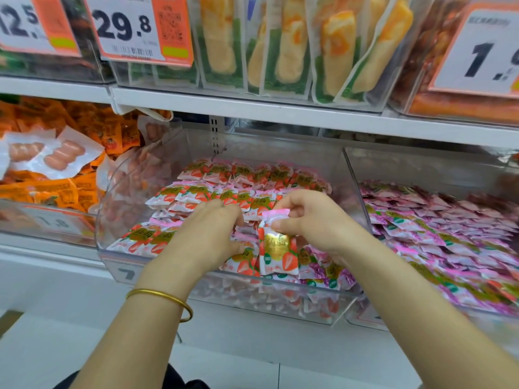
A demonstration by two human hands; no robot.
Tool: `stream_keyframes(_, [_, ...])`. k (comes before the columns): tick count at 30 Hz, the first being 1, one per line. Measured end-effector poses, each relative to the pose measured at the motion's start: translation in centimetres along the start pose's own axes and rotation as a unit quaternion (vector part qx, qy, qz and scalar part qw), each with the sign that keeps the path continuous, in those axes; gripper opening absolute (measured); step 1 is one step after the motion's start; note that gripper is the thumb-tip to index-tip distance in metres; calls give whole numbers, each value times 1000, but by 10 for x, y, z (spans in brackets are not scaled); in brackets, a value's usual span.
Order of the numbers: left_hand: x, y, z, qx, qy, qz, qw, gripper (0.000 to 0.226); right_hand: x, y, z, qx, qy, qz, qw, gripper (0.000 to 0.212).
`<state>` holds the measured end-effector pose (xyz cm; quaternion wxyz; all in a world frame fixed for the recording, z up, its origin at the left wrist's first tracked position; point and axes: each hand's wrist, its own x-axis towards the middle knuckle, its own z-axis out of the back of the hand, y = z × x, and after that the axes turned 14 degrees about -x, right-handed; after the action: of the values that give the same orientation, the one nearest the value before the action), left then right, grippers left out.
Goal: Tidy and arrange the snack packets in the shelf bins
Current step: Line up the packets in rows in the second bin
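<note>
1. A white shop shelf [280, 108] runs across the whole view, with a second white ledge [50, 256] lower down on which the lower bins rest.
2. Three clear plastic bins stand side by side on the lower level. The middle bin [317, 158] is straight ahead, with the right bin [407, 164] touching it on one side and the left bin [42, 220] on the other.
3. More clear bins sit on the shelf above. The one overhead [280, 51] holds tall packets of yellow sticks standing upright.
4. Price cards hang on the upper bins: 29.8 [126, 26] in the middle, one reading 12.5 [19, 23] at the far left, and one cut off at the far right [483, 57].
5. The right bin is heaped with pink packets [449, 226].
6. The left bin holds orange packets [56, 189] with sausage packets [56, 155] lying on top.
7. In the middle bin, strawberry packets [247, 175] lie in overlapping rows. A few purple-patterned packets [323, 270] sit in its front right corner.
8. The left hand [207, 234] is palm down on the strawberry packets near the front, its fingers bent in among them. Whether it has hold of one cannot be told.
9. The right hand [311, 217] pinches the pink top edge of a single packet [276, 248] between thumb and forefinger. It hangs upright over the front of the middle bin.
10. A gold bangle [163, 297] circles the left wrist.
</note>
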<state>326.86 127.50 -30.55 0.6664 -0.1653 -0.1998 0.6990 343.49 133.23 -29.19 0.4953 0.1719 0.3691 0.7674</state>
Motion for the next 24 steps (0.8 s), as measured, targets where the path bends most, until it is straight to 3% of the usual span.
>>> stream_keyframes(3, [-1, 4, 1, -21, -2, 12, 1000, 35, 0, 3, -10, -1, 13, -1, 1000, 17])
stream_keyframes(5, [-1, 3, 2, -39, -24, 6, 999, 28, 0, 3, -19, -166, -8, 21, 986, 21])
stream_keyframes(7, [-3, -3, 3, -91, -59, -18, 994, 19, -3, 4, -25, -353, -44, 46, 934, 28])
stream_keyframes(8, [-4, -7, 4, -115, -62, -36, 991, 17, -3, 4, -25, -384, -54, 55, 920, 31])
stream_keyframes(12, [-5, -19, -8, -100, 34, -80, 991, 29, -9, 3, -11, -332, -53, 55, 940, 20])
stream_keyframes(15, [-4, -18, -14, -49, 88, -70, 992, 48, -16, 3, 10, -381, -59, 74, 920, 11])
stream_keyframes(17, [-2, -19, -13, -28, 117, -67, 990, 48, -21, 3, 17, -413, -3, 79, 907, 12])
stream_keyframes(21, [0, -17, -10, -8, 134, -45, 990, 39, -21, -5, 9, -458, 133, 81, 875, 46])
stream_keyframes(24, [1, -13, -6, -12, 134, -19, 991, 35, -16, -12, 5, -484, 139, 97, 858, 58])
